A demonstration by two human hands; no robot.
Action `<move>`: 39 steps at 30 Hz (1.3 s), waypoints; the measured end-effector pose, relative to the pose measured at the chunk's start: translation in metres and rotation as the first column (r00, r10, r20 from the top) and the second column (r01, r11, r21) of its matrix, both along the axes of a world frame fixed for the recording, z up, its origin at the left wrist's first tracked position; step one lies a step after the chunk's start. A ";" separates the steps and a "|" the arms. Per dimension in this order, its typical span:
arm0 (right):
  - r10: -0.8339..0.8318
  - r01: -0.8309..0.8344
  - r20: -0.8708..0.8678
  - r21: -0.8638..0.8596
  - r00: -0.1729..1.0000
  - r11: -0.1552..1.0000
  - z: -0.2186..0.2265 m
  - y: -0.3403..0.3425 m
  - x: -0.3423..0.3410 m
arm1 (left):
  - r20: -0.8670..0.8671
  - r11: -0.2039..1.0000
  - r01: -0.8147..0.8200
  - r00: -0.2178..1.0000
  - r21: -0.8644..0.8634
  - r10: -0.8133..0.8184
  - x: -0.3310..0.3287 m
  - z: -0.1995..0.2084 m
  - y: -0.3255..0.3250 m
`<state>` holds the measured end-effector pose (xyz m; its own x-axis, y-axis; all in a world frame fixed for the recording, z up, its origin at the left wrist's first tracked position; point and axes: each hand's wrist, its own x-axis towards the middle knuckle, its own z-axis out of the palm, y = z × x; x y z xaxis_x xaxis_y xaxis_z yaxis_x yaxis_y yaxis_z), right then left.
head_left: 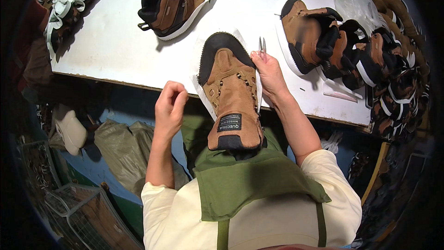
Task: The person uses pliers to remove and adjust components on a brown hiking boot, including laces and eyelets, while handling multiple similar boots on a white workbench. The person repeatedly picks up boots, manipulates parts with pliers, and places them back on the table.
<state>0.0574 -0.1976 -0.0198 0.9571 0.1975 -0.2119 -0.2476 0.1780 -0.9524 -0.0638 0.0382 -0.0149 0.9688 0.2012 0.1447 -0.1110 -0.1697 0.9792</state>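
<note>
A brown boot (pixel 230 97) lies toe-away at the white table's (pixel 115 41) near edge. The right hand (pixel 268 71) pinches small metal snips (pixel 262 45) beside it. The left hand (pixel 169 104) hovers left of the boot, fingertips pressed together.

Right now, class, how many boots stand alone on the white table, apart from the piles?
2: one boot at the table's far side, one boot overhanging the near edge between the hands. Others may be hidden in the piles.
</note>
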 end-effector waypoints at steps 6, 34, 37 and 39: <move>-0.009 0.007 -0.030 -0.046 0.999 0.999 -0.001 0.000 0.002 | -0.491 0.837 0.304 0.870 0.455 -0.049 -0.046 -0.009 0.039; 0.009 -0.016 -0.094 -0.068 0.996 0.998 -0.004 -0.010 0.007 | 0.154 0.966 0.101 0.978 0.238 -0.140 0.060 0.015 -0.044; 0.010 -0.017 -0.098 -0.072 0.995 0.997 0.001 -0.007 0.006 | 0.104 0.972 0.098 0.987 0.214 -0.123 0.062 0.019 -0.046; 0.014 -0.022 -0.103 -0.079 0.995 0.997 0.005 -0.005 0.006 | 0.054 0.976 0.095 0.993 0.195 -0.107 0.064 0.020 -0.047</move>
<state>0.0630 -0.2030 -0.0148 0.9261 0.1929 -0.3241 -0.3467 0.0971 -0.9329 0.0006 -0.0089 0.0048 0.9703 0.0654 0.2331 -0.1983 -0.3380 0.9200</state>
